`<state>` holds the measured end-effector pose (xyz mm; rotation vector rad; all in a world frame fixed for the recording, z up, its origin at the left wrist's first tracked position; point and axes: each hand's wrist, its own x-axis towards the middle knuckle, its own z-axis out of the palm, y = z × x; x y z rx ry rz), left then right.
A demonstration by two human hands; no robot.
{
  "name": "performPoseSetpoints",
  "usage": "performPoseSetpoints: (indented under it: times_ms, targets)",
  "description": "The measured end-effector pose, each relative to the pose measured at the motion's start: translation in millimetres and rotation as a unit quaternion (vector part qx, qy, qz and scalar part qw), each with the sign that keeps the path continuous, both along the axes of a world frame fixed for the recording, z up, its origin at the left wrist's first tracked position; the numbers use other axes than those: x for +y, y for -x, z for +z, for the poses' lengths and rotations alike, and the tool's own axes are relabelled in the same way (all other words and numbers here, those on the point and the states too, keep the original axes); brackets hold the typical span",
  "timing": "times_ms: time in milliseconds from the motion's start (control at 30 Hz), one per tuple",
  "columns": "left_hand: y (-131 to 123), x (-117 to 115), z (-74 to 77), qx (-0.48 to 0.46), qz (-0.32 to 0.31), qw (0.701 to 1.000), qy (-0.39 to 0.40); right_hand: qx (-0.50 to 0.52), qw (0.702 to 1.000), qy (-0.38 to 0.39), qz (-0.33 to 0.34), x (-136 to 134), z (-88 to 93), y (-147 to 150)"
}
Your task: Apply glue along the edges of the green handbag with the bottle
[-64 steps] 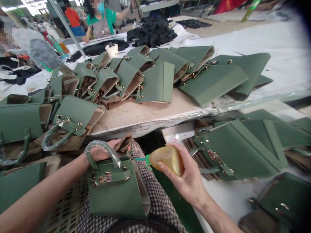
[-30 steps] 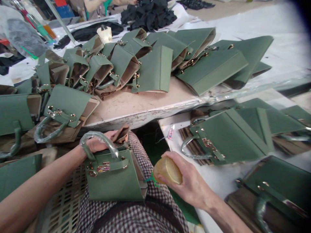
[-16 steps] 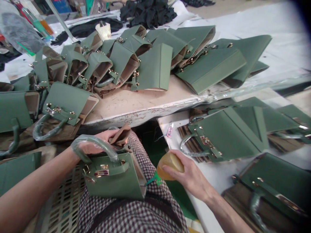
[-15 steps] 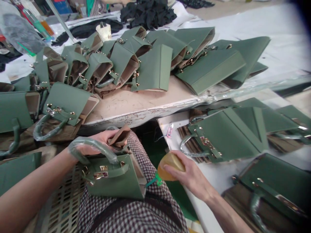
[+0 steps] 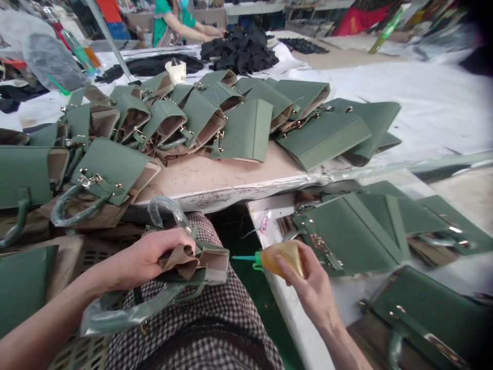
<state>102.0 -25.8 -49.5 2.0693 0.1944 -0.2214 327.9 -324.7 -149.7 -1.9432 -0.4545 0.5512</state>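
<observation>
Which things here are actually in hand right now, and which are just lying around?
In hand:
left hand gripping the green handbag on the lap
right hand holding the yellow squeeze bottle

Lying about:
handbags on the table
handbags at right
black fabric pile

The left hand [image 5: 154,254] grips a green handbag [image 5: 200,259] on the lap while the right hand [image 5: 308,280] holds a glue bottle [image 5: 281,255] beside it.

Hands: two [image 5: 154,254]; glue bottle [image 5: 281,257]: one.
</observation>
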Motion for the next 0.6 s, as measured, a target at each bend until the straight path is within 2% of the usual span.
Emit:
performPoseSetpoints:
  times_ms: [300, 600]
  targets:
    - [10, -17, -9.8, -0.065, -0.048, 0.997, -0.006, -0.061, 0.996, 0.018, 0.058, 25, -14.0, 2]
    - [15, -26, -12.7, -0.079, -0.062, 0.995, -0.009, -0.019, 0.993, 0.048, 0.106, 29, -10.7, -2]
